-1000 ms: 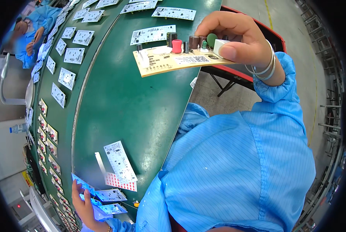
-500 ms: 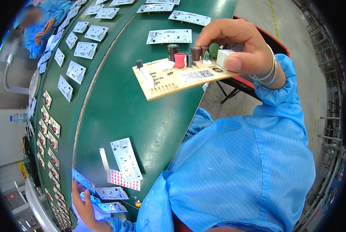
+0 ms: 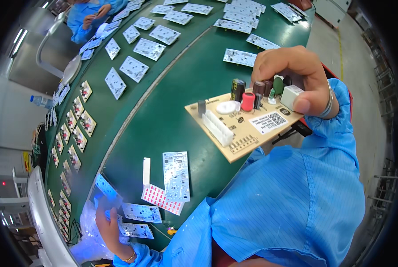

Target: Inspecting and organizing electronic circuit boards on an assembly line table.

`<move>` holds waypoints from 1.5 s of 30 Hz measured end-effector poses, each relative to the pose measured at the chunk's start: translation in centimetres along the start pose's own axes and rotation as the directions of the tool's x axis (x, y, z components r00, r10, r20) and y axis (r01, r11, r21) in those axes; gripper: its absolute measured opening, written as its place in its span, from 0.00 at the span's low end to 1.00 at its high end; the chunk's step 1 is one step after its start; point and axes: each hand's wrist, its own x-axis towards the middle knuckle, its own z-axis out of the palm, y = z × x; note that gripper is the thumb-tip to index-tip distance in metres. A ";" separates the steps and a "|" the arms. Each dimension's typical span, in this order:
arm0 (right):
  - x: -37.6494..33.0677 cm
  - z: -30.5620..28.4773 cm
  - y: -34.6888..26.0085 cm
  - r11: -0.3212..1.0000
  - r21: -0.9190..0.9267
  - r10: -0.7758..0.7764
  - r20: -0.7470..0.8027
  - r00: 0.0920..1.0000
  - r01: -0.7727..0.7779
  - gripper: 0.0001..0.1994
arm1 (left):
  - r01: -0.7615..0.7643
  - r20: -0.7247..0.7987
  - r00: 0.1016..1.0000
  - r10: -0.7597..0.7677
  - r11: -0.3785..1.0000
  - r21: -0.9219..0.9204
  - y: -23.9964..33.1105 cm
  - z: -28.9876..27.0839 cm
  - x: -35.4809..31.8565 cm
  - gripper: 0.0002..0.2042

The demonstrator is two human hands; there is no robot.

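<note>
My right hand [image 3: 292, 73] grips a tan circuit board [image 3: 248, 127] by its right end, the thumb pressed on a white block component. The board is raised above the green table, tilted, with its component side up. A black capacitor, a red coil, a green disc and a white connector strip stand on it, beside a printed label. At the lower left, my left hand [image 3: 108, 227] reaches over the near end of a blue-lit circuit board [image 3: 106, 184]. Its fingertips are smeared by blue glare, so their hold is unclear. Two whitish boards [image 3: 142, 212] lie beside it.
A single whitish board [image 3: 176, 177] lies by a sheet of red stickers [image 3: 162, 199]. Beyond a metal divider [image 3: 132, 107], rows of boards [image 3: 133, 69] and upright-component boards [image 3: 88, 123] cover the green table [image 3: 136, 142]. A co-worker in blue [image 3: 90, 20] sits far left.
My view has shifted left. The tan board has come lower and nearer, its component face tipped more toward me. Both hands stay with their boards; the left fingers are now blurrier.
</note>
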 end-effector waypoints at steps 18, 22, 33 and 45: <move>11.6 13.6 7.5 0.944 0.146 -0.319 0.181 0.930 0.295 0.30 | 0.241 -0.670 0.726 -0.154 0.970 0.039 -2.5 0.2 -0.4 0.25; 13.5 17.7 9.5 0.908 0.289 -0.386 0.301 0.872 0.303 0.24 | 0.299 -0.676 0.709 -0.200 0.954 0.032 -1.9 0.9 0.4 0.25; 15.5 19.6 16.6 0.940 0.086 -0.337 0.373 0.865 0.329 0.16 | 0.212 -0.444 0.877 -0.181 0.977 0.022 -2.5 0.3 -4.0 0.25; 13.7 19.7 17.2 0.987 0.158 -0.031 0.383 0.923 -0.033 0.16 | 0.138 -0.305 0.941 -0.144 0.990 -0.042 -2.4 0.7 -2.7 0.25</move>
